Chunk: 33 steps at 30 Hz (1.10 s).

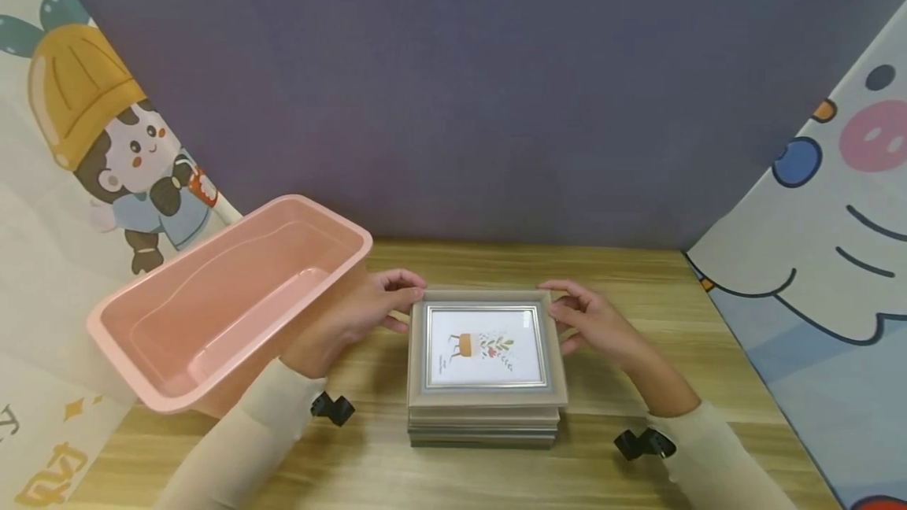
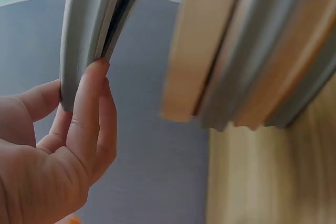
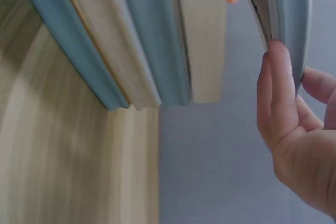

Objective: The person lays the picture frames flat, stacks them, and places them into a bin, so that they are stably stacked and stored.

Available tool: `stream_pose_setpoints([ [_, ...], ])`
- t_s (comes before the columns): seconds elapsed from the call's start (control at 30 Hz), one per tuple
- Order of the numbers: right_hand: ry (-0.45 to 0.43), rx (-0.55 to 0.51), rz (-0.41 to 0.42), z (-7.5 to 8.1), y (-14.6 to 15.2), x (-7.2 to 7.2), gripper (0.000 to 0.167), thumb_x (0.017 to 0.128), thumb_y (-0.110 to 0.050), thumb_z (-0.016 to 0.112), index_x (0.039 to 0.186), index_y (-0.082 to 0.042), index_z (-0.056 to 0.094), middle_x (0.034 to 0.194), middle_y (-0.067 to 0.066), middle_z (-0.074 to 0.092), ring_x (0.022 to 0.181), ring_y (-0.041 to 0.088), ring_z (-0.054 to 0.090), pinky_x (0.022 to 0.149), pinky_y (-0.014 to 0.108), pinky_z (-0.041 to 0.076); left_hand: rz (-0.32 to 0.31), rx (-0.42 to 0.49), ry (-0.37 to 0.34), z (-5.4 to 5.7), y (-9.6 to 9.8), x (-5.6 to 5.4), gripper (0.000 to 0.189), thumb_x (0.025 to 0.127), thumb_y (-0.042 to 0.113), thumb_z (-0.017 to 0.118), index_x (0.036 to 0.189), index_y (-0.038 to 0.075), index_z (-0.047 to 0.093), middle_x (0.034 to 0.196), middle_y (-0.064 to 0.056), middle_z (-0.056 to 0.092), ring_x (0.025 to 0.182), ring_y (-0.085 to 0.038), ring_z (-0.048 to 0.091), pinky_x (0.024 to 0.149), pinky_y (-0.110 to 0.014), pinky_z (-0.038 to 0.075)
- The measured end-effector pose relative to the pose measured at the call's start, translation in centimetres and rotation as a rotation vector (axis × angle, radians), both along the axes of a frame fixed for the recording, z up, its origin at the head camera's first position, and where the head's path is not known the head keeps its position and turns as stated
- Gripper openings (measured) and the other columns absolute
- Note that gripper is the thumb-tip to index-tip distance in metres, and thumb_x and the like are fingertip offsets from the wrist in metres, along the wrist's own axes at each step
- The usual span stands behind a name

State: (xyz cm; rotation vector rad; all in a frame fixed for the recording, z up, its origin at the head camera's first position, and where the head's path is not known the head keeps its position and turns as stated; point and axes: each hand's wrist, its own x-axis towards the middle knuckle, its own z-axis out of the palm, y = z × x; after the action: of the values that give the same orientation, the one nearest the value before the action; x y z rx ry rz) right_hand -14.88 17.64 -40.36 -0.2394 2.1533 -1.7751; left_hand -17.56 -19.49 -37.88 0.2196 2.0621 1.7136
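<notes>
Both hands hold one picture frame (image 1: 487,398) between them, grey-beige with a silver inner border and a plant print lying sideways. My left hand (image 1: 375,305) pinches its left edge, thumb on one face and fingers under the other, as the left wrist view shows. At the opposite edge my right hand (image 1: 591,321) grips it the same way. Below it is a stack of several picture frames (image 1: 483,439), beige and grey edges alternating. A gap separates the held frame from the stack (image 2: 220,56) in the left wrist view.
A pink plastic bin (image 1: 354,246) with a wide rim stands to the left, close by the left forearm; its inside shows bare. The wooden table (image 1: 623,463) meets a grey-blue back wall (image 1: 453,101). Cartoon-printed panels (image 1: 815,258) close in both sides.
</notes>
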Motion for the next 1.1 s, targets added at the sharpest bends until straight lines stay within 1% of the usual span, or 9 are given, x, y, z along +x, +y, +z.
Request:
stream_pose_setpoints([
  [0.1,-0.033,0.002,0.003,-0.5,-0.3,-0.1,0.051,0.103,-0.019,0.060,0.149,-0.004,0.043,0.103,0.010,0.059,0.085,0.021,0.068,0.065,0.040,0.064,-0.003,0.013,-0.027,-1.0,-0.1,-0.1,0.035,0.103,0.013,0.058,0.132,-0.006,0.054,0.107,-0.005,0.058,0.089,-0.018,0.060,0.065,-0.028,0.062],
  [0.27,-0.048,0.049,0.007,-1.1,-0.5,-0.2,0.052,0.103,-0.021,0.060,0.150,-0.005,0.043,0.103,0.013,0.056,0.086,0.025,0.066,0.063,0.040,0.064,-0.006,0.021,-0.061,-2.0,-0.1,-0.2,0.037,0.103,0.012,0.057,0.134,-0.008,0.051,0.108,-0.007,0.057,0.090,-0.018,0.062,0.064,-0.029,0.062],
  [0.47,-0.084,0.082,0.011,-1.8,-0.6,-0.3,0.048,0.103,-0.022,0.061,0.149,-0.011,0.048,0.101,0.012,0.055,0.085,0.026,0.067,0.064,0.040,0.064,-0.006,0.010,-0.072,-3.1,0.0,-0.4,0.032,0.103,0.012,0.056,0.130,-0.006,0.054,0.107,-0.007,0.057,0.091,-0.019,0.063,0.065,-0.030,0.063],
  [0.53,-0.095,0.078,0.011,-1.9,-0.6,-0.3,0.048,0.103,-0.022,0.061,0.148,-0.011,0.048,0.100,0.011,0.054,0.084,0.025,0.066,0.065,0.040,0.064,0.001,0.008,-0.074,-3.4,0.1,-0.4,0.030,0.103,0.012,0.056,0.128,-0.005,0.055,0.106,-0.007,0.057,0.091,-0.020,0.063,0.066,-0.031,0.063],
  [0.6,-0.096,0.074,0.016,-1.9,-0.6,-0.3,0.050,0.103,-0.022,0.061,0.149,-0.008,0.047,0.099,0.010,0.054,0.083,0.023,0.064,0.064,0.040,0.064,0.008,0.006,-0.073,-3.7,0.1,-0.5,0.028,0.103,0.013,0.057,0.126,-0.004,0.057,0.106,-0.007,0.058,0.091,-0.020,0.063,0.066,-0.031,0.063],
  [0.73,-0.110,0.091,0.025,-2.2,-0.6,-0.2,0.054,0.102,-0.023,0.062,0.150,-0.006,0.044,0.097,0.009,0.054,0.077,0.018,0.062,0.064,0.038,0.064,0.033,-0.017,-0.077,-4.1,0.2,-0.4,0.028,0.102,0.014,0.059,0.125,-0.003,0.060,0.105,-0.007,0.060,0.090,-0.020,0.063,0.066,-0.033,0.063],
  [0.83,-0.113,0.111,0.028,-2.5,-0.5,-0.1,0.055,0.102,-0.024,0.062,0.151,-0.007,0.044,0.096,0.008,0.054,0.073,0.016,0.061,0.063,0.038,0.063,0.048,-0.035,-0.078,-4.4,0.2,-0.4,0.030,0.102,0.016,0.060,0.126,-0.001,0.061,0.105,-0.007,0.061,0.090,-0.020,0.063,0.065,-0.033,0.063],
  [1.0,-0.105,0.116,0.023,-2.8,-0.4,-0.2,0.053,0.103,-0.026,0.062,0.149,-0.007,0.046,0.099,0.008,0.054,0.077,0.018,0.061,0.062,0.038,0.063,0.062,-0.047,-0.070,-4.5,0.2,-0.4,0.030,0.102,0.018,0.060,0.126,0.001,0.062,0.106,-0.007,0.062,0.092,-0.021,0.063,0.063,-0.032,0.062],
  [1.1,-0.117,0.118,0.015,-3.0,-0.4,-0.3,0.051,0.103,-0.026,0.061,0.149,-0.008,0.047,0.105,0.011,0.055,0.082,0.021,0.063,0.066,0.039,0.063,0.070,-0.075,-0.048,-4.4,0.4,-0.4,0.028,0.102,0.019,0.061,0.124,0.002,0.064,0.105,-0.006,0.063,0.091,-0.020,0.063,0.068,-0.038,0.063],
])
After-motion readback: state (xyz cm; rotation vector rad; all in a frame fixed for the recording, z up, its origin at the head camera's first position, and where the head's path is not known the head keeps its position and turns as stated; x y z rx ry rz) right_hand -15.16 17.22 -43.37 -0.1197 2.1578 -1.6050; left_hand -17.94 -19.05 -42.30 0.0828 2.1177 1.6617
